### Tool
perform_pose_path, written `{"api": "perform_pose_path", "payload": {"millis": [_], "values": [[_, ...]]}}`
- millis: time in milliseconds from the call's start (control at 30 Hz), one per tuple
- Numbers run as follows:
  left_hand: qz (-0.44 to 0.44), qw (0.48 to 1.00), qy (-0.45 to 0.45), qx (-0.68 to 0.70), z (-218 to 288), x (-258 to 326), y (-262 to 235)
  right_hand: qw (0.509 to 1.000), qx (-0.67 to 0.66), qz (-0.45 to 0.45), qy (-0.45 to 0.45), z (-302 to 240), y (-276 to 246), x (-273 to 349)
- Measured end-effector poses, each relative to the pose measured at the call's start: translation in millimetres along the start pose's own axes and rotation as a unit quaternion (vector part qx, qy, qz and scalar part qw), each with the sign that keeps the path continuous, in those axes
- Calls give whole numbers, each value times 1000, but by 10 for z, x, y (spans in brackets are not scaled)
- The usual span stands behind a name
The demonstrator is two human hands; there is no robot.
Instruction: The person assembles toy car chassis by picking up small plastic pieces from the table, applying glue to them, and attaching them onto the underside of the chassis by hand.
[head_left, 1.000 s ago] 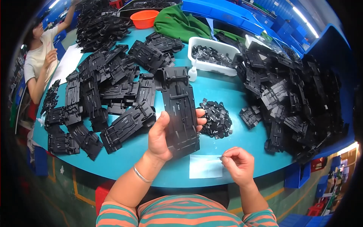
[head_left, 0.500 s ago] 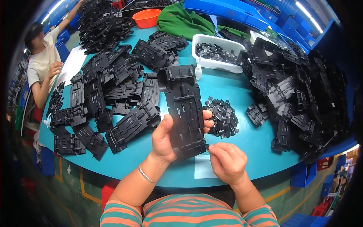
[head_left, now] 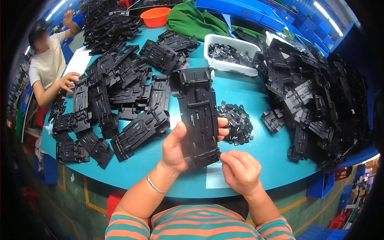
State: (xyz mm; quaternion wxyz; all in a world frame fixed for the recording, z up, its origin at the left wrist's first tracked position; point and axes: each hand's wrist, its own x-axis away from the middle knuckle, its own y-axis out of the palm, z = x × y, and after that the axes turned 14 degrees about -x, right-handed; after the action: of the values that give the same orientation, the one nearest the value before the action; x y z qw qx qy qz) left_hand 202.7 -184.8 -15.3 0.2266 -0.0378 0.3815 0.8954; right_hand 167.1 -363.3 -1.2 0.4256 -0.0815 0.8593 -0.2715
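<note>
My left hand [head_left: 176, 148] grips a long black plastic chassis-like panel [head_left: 197, 114] by its near end, holding it upright over the teal table [head_left: 248, 84]. My right hand [head_left: 239, 171] has its fingertips pinched at the panel's lower right corner; whether a small piece is between them I cannot tell. A small heap of little black plastic pieces [head_left: 236, 123] lies just right of the panel. A white paper slip [head_left: 216, 176] lies on the table edge under my hands.
Piles of black panels lie left [head_left: 116, 100] and right [head_left: 316, 92]. A white tray [head_left: 231, 54] of small black parts, an orange bowl [head_left: 156, 17] and green cloth [head_left: 192, 20] sit at the back. Another person [head_left: 48, 68] works at the far left.
My right hand has moved up from the paper slip to the panel's lower right corner. The left hand has kept hold of the panel, bringing it nearer.
</note>
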Motion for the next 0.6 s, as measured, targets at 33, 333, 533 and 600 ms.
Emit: {"api": "perform_pose_path", "payload": {"millis": [33,333,533,600], "values": [[-1,1000,-2,0,2,0,2,1000,-1,-1,0,-1,0,0],[-4,1000,-4,-17,-14,7,7,999,5,-26,-18,47,-16,19],[-11,999,1,-30,-39,16,14,999,4,-27,-18,68,23,34],[-7,1000,-1,-29,-45,22,18,999,3,-28,-17,76,35,25]]}}
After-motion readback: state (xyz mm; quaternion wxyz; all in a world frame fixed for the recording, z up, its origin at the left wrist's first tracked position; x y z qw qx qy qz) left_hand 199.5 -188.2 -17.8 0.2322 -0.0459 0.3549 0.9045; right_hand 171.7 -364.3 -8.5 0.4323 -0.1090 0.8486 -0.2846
